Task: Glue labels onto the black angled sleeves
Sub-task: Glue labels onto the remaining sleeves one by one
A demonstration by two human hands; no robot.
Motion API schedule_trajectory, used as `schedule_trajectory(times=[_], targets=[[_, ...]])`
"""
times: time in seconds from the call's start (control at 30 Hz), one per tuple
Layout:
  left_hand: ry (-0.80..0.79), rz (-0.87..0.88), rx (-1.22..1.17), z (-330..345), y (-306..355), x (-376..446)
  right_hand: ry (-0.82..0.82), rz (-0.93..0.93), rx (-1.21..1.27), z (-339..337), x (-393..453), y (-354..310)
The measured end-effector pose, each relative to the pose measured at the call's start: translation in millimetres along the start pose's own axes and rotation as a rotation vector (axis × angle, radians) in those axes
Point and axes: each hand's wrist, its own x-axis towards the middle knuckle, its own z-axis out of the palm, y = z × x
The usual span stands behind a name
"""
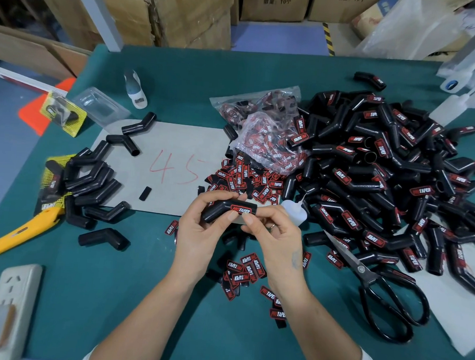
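Black scissors [385, 294] lie at right, a yellow utility knife [19, 234] at left, cardboard boxes [185, 12] behind the table.

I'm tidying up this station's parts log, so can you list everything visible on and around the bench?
Held sleeve: one, black with a red label, in both hands.
Labelled sleeves: large pile, black, right side of the table.
Unlabelled sleeves: small group, black, left side.
Loose labels: many, red and black, mid-table and near the wrists.
Label bags: clear plastic, behind the loose labels; count unclear.
Glue bottle: one, white, behind the right hand.
Scissors: one, black handles, right front.
Utility knife: one, yellow, left front.
Grey sheet: one, marked 45 in red, centre.
Power strip: one, white, front left corner.
Cardboard boxes: several, brown, behind the table.
Table: one, green.
Left hand; right hand: both gripping the held sleeve.
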Motion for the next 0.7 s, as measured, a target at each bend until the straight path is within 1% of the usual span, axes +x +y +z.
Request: schedule_trajectory(times=[0.47, 0.7], targets=[[-0.016, -0.012, -0.002, -1.6, -2.8, 0.3, -0.011, 0.006, 0.014, -1.5, 0.0, -2.9], [-0.044, -0.023, -0.022, -2.6, -5.1, 0.2, -0.076, 0.043, 0.0, 2.2, -2.7, -2.8]])
